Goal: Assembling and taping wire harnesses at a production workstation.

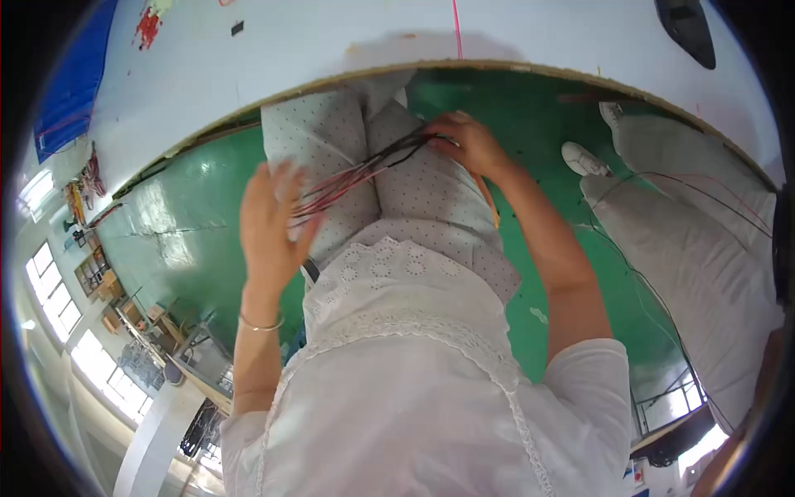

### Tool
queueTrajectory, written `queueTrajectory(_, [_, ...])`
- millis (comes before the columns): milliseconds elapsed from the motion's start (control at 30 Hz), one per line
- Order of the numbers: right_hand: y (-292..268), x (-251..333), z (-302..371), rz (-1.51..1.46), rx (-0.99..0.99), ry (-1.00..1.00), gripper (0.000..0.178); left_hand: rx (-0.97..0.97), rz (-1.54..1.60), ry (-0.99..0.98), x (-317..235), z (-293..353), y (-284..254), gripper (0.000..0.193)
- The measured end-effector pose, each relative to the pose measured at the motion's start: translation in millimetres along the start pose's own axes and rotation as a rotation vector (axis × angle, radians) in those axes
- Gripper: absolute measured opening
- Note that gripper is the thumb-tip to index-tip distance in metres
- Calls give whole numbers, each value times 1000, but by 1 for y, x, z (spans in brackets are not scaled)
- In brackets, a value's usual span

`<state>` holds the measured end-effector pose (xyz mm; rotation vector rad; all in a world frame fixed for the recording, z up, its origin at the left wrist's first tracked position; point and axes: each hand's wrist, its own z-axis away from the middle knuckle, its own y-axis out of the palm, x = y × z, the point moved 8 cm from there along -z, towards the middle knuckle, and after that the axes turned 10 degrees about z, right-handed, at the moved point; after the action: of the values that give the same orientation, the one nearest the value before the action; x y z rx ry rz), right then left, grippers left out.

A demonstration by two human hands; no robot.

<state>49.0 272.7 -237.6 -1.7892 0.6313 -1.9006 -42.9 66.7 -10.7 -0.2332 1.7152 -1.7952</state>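
Observation:
A bundle of thin black and red wires (358,176) stretches slantwise above my lap. Its dark upper end is gripped in my right hand (470,145), with the fingers curled round it. At the lower, redder end is my left hand (272,217), its thumb and fingers apart and somewhat blurred by motion. The loose wire ends lie beside that palm, partly behind the fingers; whether they touch it I cannot tell.
Ahead stands a white worktable (323,37) with a pink-red wire (456,29) and a blue mat (73,79). More wire bundles (93,176) hang at its left edge. Another person in light trousers (662,224) sits close on my right, with long wires (704,176) across the legs.

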Motion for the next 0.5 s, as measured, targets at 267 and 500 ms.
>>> queueTrajectory(267, [2,-82,67,-152,-163,395,27,108,-78,293,-54,-50,111,32])
queueTrajectory(500, [-95,60,46,-63,-190,232,24,-27,80,245,-60,-44,80,41])
